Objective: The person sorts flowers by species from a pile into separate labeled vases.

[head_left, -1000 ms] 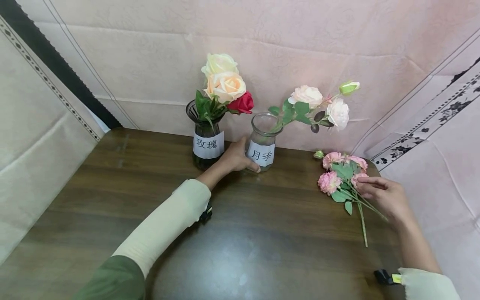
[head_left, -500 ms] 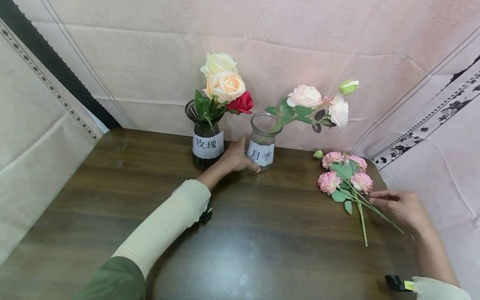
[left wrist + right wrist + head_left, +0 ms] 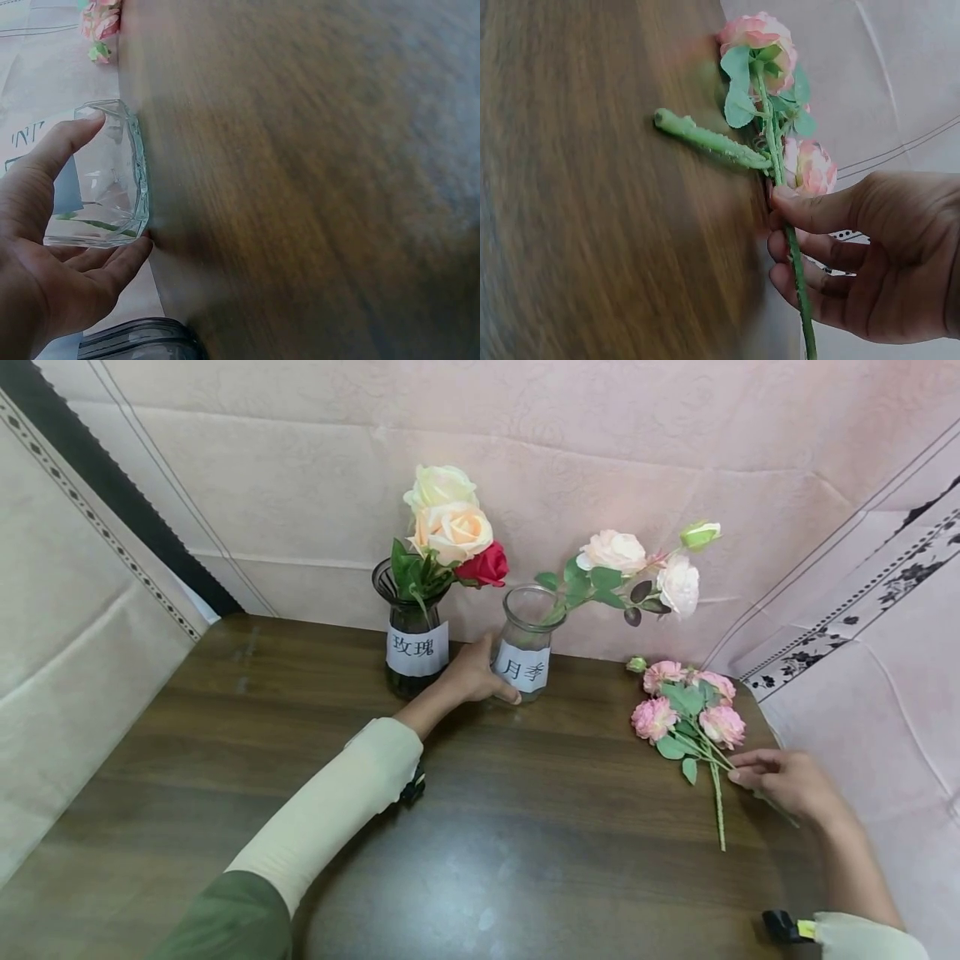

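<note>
My left hand holds the clear glass vase low on its side; in the left wrist view the thumb and fingers span the glass. A stem of pale pink flowers with a green bud leans out of that vase to the right. At the table's right, my right hand pinches the green stem of a pink flower between thumb and fingers. Pink flowers lie there with crossing stems; a second, thicker stem sticks out beside the pinched one.
Left of the clear vase stands a dark glass vase with cream, peach and red roses. Both vases carry white labels with Chinese characters. A pale cloth wall rises behind the brown wooden table.
My right hand first drew back from the pink blossoms towards the stem ends, then came slightly left to pinch a stem. The pink flowers shifted a little left. My left hand stayed on the vase.
</note>
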`<state>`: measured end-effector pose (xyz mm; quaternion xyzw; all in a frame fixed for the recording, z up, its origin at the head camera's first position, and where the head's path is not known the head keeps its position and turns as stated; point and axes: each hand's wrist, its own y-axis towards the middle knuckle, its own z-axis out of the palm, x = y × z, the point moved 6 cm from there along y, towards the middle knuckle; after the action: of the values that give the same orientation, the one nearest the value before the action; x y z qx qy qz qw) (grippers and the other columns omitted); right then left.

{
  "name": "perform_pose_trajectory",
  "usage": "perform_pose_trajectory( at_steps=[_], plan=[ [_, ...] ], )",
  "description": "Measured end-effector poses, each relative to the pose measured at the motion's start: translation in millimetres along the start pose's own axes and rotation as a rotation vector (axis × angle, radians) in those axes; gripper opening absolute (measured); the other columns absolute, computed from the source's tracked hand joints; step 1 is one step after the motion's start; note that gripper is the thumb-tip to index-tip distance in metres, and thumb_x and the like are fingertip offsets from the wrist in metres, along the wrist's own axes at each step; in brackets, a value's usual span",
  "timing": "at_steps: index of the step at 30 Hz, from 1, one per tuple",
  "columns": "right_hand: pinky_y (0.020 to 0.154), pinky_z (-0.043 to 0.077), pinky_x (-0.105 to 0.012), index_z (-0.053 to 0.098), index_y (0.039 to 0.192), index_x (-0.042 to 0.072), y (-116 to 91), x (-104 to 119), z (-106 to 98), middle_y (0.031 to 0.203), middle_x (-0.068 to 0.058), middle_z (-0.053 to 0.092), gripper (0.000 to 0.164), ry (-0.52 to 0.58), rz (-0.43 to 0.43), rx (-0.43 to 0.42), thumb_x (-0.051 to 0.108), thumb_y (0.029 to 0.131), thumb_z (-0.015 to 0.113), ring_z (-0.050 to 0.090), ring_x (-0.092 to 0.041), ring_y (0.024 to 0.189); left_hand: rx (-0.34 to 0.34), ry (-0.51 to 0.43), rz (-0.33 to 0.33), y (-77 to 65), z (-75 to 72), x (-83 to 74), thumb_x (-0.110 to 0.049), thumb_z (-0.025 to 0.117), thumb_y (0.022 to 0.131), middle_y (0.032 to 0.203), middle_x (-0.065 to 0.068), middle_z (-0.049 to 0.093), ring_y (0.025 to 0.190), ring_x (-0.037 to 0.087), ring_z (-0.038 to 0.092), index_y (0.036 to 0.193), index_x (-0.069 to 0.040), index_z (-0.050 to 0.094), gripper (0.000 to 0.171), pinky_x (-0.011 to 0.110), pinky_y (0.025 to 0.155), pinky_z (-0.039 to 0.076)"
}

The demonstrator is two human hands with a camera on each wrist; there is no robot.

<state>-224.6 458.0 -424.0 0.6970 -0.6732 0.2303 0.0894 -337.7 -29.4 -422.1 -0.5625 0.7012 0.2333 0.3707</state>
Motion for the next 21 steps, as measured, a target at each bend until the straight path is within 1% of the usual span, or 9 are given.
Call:
perform_pose_trajectory(
  at_steps=[3, 6, 8, 10, 13, 15, 17, 20, 21],
  plan=[
    [0.067, 0.053, -0.025, 0.073, 0.134, -0.012, 2.0, 4.8, 3.3, 0.103, -0.012, 0.085, 0.037, 0.047, -0.003, 0.024, 0.015, 0.108, 0.076, 0.064, -0.003, 0.076, -0.002, 0.002, 0.004, -0.1, -0.3, -0.6, -0.025, 0.103, 0.082, 0.178, 0.021, 0.044, 0.165, 0.039, 0.043, 0.179, -0.009, 0.019, 0.129, 0.053, 0.137, 0.037],
    [0.068, 0.059, -0.026, 0.07, 0.135, -0.016, 3.5, 8.3, 7.6, 0.103, -0.013, 0.085, 0.036, 0.135, 0.012, 0.047, 0.008, 0.108, 0.073, 0.069, -0.002, 0.078, -0.001, 0.006, 0.007, -0.2, -0.4, -0.9, -0.025, 0.103, 0.082, 0.179, 0.021, 0.041, 0.167, 0.039, 0.042, 0.18, -0.009, 0.018, 0.131, 0.053, 0.138, 0.036],
    [0.069, 0.061, -0.026, 0.067, 0.135, -0.02, 3.9, 9.8, 11.0, 0.099, -0.008, 0.084, 0.036, 0.226, 0.033, 0.059, 0.003, 0.107, 0.071, 0.071, -0.002, 0.08, -0.002, 0.009, 0.007, -0.1, -0.2, -0.7, -0.025, 0.103, 0.082, 0.18, 0.021, 0.041, 0.167, 0.039, 0.041, 0.18, -0.009, 0.018, 0.131, 0.052, 0.138, 0.036],
    [0.071, 0.061, -0.026, 0.065, 0.135, -0.022, 3.9, 10.3, 14.1, 0.094, 0.0, 0.083, 0.036, 0.306, 0.056, 0.057, -0.001, 0.107, 0.069, 0.072, -0.001, 0.081, -0.001, 0.009, 0.005, 0.1, 0.3, -0.4, -0.026, 0.103, 0.081, 0.18, 0.021, 0.041, 0.167, 0.039, 0.041, 0.18, -0.009, 0.017, 0.132, 0.052, 0.138, 0.036],
    [0.072, 0.061, -0.025, 0.066, 0.133, -0.021, 3.3, 11.3, 16.6, 0.089, 0.012, 0.081, 0.032, 0.396, 0.085, 0.054, -0.003, 0.106, 0.066, 0.072, -0.001, 0.082, 0.002, 0.007, 0.002, 0.3, 0.9, -0.3, -0.026, 0.103, 0.082, 0.179, 0.022, 0.041, 0.167, 0.039, 0.041, 0.18, -0.008, 0.016, 0.133, 0.052, 0.138, 0.036],
    [0.072, 0.061, -0.024, 0.068, 0.132, -0.019, 3.2, 12.6, 17.2, 0.088, 0.016, 0.079, 0.03, 0.429, 0.096, 0.053, -0.002, 0.107, 0.065, 0.073, -0.001, 0.082, 0.004, 0.003, 0.0, 0.7, 1.1, -0.2, -0.025, 0.103, 0.081, 0.18, 0.021, 0.041, 0.167, 0.039, 0.041, 0.18, -0.008, 0.016, 0.133, 0.052, 0.138, 0.036],
    [0.073, 0.061, -0.024, 0.072, 0.131, -0.012, 3.4, 14.6, 18.2, 0.089, 0.019, 0.079, 0.027, 0.456, 0.103, 0.057, 0.001, 0.109, 0.065, 0.074, 0.0, 0.083, 0.003, -0.001, 0.001, 1.0, 1.0, -0.2, -0.025, 0.104, 0.081, 0.179, 0.021, 0.041, 0.167, 0.039, 0.041, 0.18, -0.008, 0.016, 0.133, 0.052, 0.138, 0.036],
    [0.073, 0.06, -0.023, 0.079, 0.124, 0.006, 5.5, 19.6, 23.4, 0.09, 0.02, 0.078, 0.018, 0.557, 0.114, 0.073, 0.005, 0.111, 0.066, 0.074, 0.0, 0.084, -0.003, -0.006, 0.002, 1.7, 0.2, 0.4, -0.024, 0.104, 0.08, 0.179, 0.021, 0.042, 0.166, 0.039, 0.042, 0.18, -0.009, 0.018, 0.133, 0.052, 0.138, 0.036],
    [0.073, 0.059, -0.023, 0.08, 0.119, 0.013, 6.4, 21.9, 26.0, 0.091, 0.02, 0.078, 0.019, 0.605, 0.115, 0.079, 0.005, 0.112, 0.066, 0.074, -0.001, 0.084, -0.004, -0.007, 0.001, 1.8, 0.0, 0.7, -0.024, 0.104, 0.08, 0.179, 0.021, 0.043, 0.166, 0.039, 0.042, 0.18, -0.009, 0.018, 0.133, 0.052, 0.138, 0.036]
  ],
)
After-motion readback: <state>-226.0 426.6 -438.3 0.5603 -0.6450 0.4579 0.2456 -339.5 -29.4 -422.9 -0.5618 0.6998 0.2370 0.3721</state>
